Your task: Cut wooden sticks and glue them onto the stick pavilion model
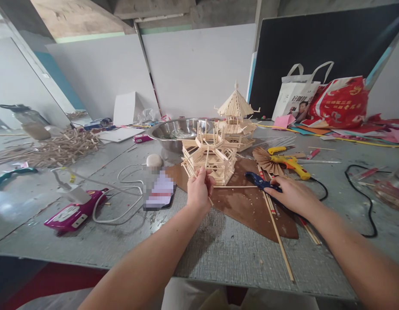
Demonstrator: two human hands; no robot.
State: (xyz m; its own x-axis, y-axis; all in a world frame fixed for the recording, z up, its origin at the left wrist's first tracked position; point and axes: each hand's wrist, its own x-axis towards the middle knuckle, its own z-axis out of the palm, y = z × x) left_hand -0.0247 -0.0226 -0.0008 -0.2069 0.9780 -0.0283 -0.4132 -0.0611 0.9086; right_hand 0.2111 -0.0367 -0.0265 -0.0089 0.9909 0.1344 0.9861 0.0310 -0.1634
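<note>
Two hands worked: the left hand (199, 189) pinched a thin stick at the pale wooden-stick pavilion frame (210, 157). The right hand (291, 194) closed around blue-handled cutters (259, 180) lying on the grey surface (219, 254). Judged step: fitting a stick; trimming would demand precise alignment.

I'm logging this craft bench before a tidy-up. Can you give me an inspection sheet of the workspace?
Surface: grey table, brown mat under the work.
Job's things: pale wooden stick tower model; blue-handled cutters; loose thin sticks.
Clutter: steel bowl, yellow glue gun, stick pile, red bag.
Hands: left hand pinches the model's base; right hand rests on the cutters.
Cables: white cord; black cord.
Surroundings: white wall panels.
</note>
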